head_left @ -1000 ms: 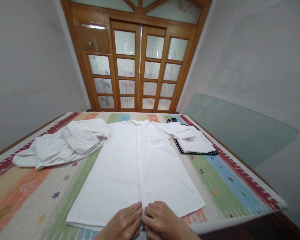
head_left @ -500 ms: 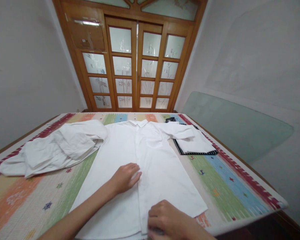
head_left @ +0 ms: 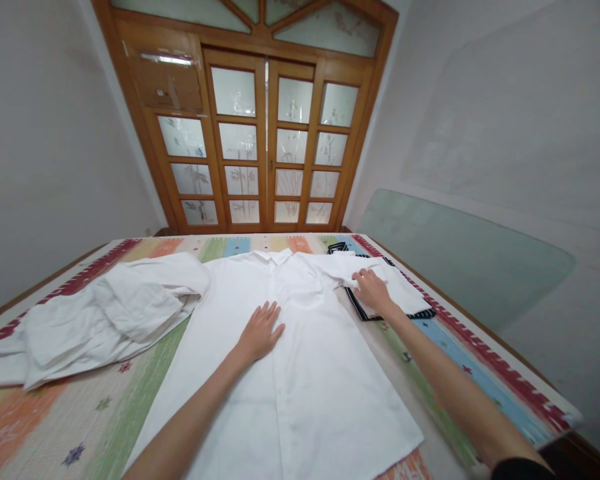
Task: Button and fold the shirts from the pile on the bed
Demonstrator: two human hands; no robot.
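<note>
A white short-sleeved shirt (head_left: 310,373) lies spread front side up, its collar toward the far edge and its button placket running down the middle. My left hand (head_left: 260,330) rests flat on the shirt's chest beside the placket, fingers stretched out. At the sleeve on the right, my right hand (head_left: 373,291) touches the cloth from above with its fingers bent a little and apart. Beneath and beyond that hand is a folded white cloth (head_left: 405,293) on top of a black-and-white striped one (head_left: 425,313).
A crumpled white garment (head_left: 115,310) lies to the left, against the shirt's other side. Everything rests on a table with a colourful patterned cloth (head_left: 100,427). A pale green glass panel (head_left: 460,247) leans at the right wall; wooden doors (head_left: 267,147) stand behind.
My right hand has gone from the shirt's lower hem up to the right sleeve. My left hand has shifted slightly up and flattened out. The view has tilted a little upward.
</note>
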